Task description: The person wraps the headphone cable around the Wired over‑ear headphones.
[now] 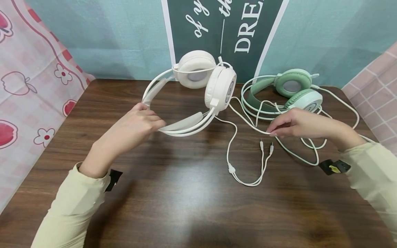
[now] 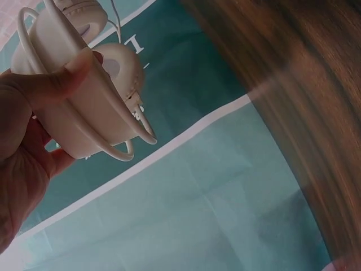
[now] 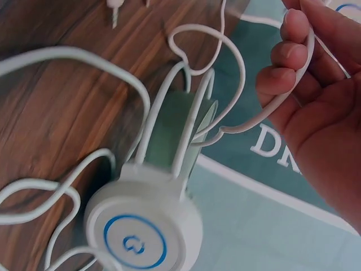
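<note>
White over-ear headphones (image 1: 221,88) are held by the headband in my left hand (image 1: 131,125), tilted above the table with both ear cups at the far side. In the left wrist view the thumb presses on the wide inner band (image 2: 93,107), with the fingers behind it. My right hand (image 1: 305,125) pinches a white cable (image 1: 248,123) between thumb and fingertips; in the right wrist view the cable (image 3: 265,113) runs along the curled fingers. Two plugs (image 1: 266,148) at the split end lie on the table, left of the right hand.
Green headphones (image 1: 293,84) lie at the back right, just behind the right hand, their loose cable (image 1: 313,151) looping around it. The brown wooden table (image 1: 186,206) ends at a teal backdrop (image 1: 124,41) with a dark lettered panel. Patterned cloth (image 1: 40,86) hangs at the left.
</note>
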A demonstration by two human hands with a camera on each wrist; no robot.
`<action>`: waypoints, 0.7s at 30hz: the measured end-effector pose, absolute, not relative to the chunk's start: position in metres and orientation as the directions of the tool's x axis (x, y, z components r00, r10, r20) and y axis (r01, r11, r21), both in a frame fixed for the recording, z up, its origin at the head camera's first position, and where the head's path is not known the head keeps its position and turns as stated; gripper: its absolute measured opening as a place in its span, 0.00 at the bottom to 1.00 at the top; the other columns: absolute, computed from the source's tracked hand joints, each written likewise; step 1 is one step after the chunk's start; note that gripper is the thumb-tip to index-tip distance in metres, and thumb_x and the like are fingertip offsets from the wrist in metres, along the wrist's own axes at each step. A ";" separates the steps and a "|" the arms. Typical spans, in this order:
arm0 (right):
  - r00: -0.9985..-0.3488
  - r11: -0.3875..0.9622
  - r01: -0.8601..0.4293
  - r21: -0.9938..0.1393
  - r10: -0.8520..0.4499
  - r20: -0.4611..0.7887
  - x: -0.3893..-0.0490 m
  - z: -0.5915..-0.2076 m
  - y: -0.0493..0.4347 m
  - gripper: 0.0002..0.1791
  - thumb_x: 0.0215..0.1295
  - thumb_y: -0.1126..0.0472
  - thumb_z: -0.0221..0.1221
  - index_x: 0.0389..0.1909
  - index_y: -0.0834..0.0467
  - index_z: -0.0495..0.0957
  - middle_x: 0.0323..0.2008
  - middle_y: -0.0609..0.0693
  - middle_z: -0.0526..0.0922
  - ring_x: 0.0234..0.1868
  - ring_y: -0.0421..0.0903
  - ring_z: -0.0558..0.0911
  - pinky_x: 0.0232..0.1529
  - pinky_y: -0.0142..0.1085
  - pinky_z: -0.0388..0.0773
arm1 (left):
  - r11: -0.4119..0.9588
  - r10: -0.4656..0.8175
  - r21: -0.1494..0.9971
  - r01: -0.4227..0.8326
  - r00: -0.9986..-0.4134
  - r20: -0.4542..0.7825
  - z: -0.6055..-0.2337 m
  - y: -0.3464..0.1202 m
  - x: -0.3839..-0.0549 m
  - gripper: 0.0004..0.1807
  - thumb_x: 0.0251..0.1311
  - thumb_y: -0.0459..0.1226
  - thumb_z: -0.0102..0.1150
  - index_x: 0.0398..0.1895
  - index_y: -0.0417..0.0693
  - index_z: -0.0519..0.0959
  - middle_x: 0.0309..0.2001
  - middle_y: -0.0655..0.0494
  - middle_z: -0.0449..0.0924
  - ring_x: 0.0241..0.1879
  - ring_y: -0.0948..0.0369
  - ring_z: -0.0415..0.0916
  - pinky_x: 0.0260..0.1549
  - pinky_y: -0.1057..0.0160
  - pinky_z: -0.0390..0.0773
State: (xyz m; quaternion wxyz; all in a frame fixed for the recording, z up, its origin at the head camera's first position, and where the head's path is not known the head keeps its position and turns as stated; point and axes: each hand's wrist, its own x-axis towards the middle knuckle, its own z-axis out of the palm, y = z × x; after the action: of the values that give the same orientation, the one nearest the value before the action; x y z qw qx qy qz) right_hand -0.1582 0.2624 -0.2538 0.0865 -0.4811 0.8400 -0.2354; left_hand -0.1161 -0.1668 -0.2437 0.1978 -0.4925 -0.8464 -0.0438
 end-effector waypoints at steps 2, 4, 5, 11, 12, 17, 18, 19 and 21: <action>-0.518 0.425 -0.765 -0.483 -0.852 0.071 -0.157 -0.254 0.256 0.13 0.50 0.71 0.63 0.33 0.50 0.82 0.30 0.36 0.81 0.30 0.31 0.77 0.31 0.22 0.71 | 0.512 0.824 -0.135 0.849 -0.440 0.357 -0.245 -0.165 -0.118 0.16 0.36 0.15 0.50 0.22 0.44 0.70 0.19 0.59 0.72 0.24 0.58 0.69 0.36 0.57 0.66; -0.509 0.419 -0.766 -0.487 -0.859 0.061 -0.156 -0.255 0.251 0.12 0.51 0.70 0.63 0.33 0.50 0.82 0.30 0.35 0.81 0.30 0.31 0.77 0.30 0.23 0.71 | 0.514 0.828 -0.143 0.846 -0.446 0.340 -0.246 -0.162 -0.120 0.16 0.35 0.15 0.50 0.22 0.44 0.70 0.19 0.59 0.73 0.24 0.58 0.70 0.36 0.56 0.66; -0.508 0.420 -0.762 -0.492 -0.860 0.054 -0.155 -0.256 0.248 0.11 0.52 0.69 0.63 0.33 0.50 0.82 0.30 0.36 0.80 0.29 0.31 0.76 0.30 0.23 0.71 | 0.516 0.828 -0.144 0.844 -0.449 0.336 -0.246 -0.161 -0.121 0.16 0.35 0.15 0.50 0.22 0.44 0.71 0.19 0.59 0.73 0.24 0.57 0.70 0.36 0.56 0.65; -0.458 0.365 -0.769 -0.525 -0.887 0.055 -0.152 -0.262 0.234 0.09 0.53 0.69 0.62 0.34 0.53 0.82 0.30 0.37 0.80 0.29 0.32 0.75 0.29 0.25 0.71 | 0.523 0.829 -0.152 0.839 -0.459 0.319 -0.248 -0.155 -0.123 0.16 0.38 0.15 0.51 0.23 0.44 0.72 0.20 0.59 0.74 0.25 0.57 0.70 0.37 0.56 0.65; -0.445 0.350 -0.777 -0.524 -0.893 0.064 -0.152 -0.263 0.232 0.09 0.53 0.69 0.62 0.34 0.53 0.82 0.30 0.37 0.80 0.29 0.32 0.75 0.29 0.25 0.71 | 0.519 0.833 -0.156 0.840 -0.456 0.313 -0.248 -0.154 -0.123 0.16 0.38 0.15 0.51 0.23 0.44 0.72 0.20 0.59 0.74 0.25 0.57 0.70 0.37 0.56 0.65; -0.390 0.281 -0.779 -0.561 -0.917 0.080 -0.152 -0.266 0.224 0.10 0.54 0.70 0.60 0.34 0.54 0.82 0.28 0.37 0.78 0.28 0.33 0.75 0.29 0.25 0.70 | 0.508 0.844 -0.179 0.842 -0.446 0.298 -0.248 -0.151 -0.122 0.14 0.41 0.18 0.57 0.23 0.45 0.73 0.20 0.59 0.76 0.25 0.57 0.71 0.36 0.56 0.66; -0.380 0.270 -0.772 -0.575 -0.922 0.078 -0.151 -0.266 0.223 0.10 0.54 0.71 0.60 0.34 0.54 0.82 0.28 0.37 0.78 0.27 0.33 0.74 0.28 0.25 0.70 | 0.510 0.843 -0.182 0.841 -0.448 0.297 -0.248 -0.151 -0.122 0.13 0.43 0.19 0.57 0.23 0.45 0.73 0.21 0.59 0.76 0.25 0.57 0.71 0.36 0.56 0.66; -0.370 0.257 -0.767 -0.588 -0.926 0.078 -0.151 -0.266 0.223 0.10 0.54 0.71 0.60 0.34 0.55 0.82 0.28 0.37 0.78 0.26 0.33 0.74 0.28 0.25 0.70 | 0.514 0.842 -0.183 0.838 -0.451 0.296 -0.247 -0.150 -0.122 0.12 0.43 0.19 0.57 0.23 0.45 0.74 0.21 0.58 0.77 0.25 0.57 0.71 0.36 0.56 0.66; -0.347 0.231 -0.764 -0.602 -0.934 0.083 -0.150 -0.264 0.222 0.10 0.54 0.71 0.60 0.34 0.55 0.82 0.27 0.37 0.78 0.26 0.33 0.74 0.27 0.24 0.70 | 0.523 0.838 -0.184 0.832 -0.462 0.291 -0.246 -0.150 -0.123 0.13 0.44 0.18 0.56 0.24 0.45 0.74 0.22 0.58 0.77 0.25 0.57 0.71 0.37 0.56 0.66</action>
State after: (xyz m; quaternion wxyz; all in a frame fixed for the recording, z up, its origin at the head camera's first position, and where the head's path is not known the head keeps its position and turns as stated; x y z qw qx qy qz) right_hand -0.1501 0.2220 -0.2645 0.1494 -0.5514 0.7701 -0.2838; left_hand -0.1226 -0.1500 -0.2463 0.1747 -0.4883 -0.8550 0.0076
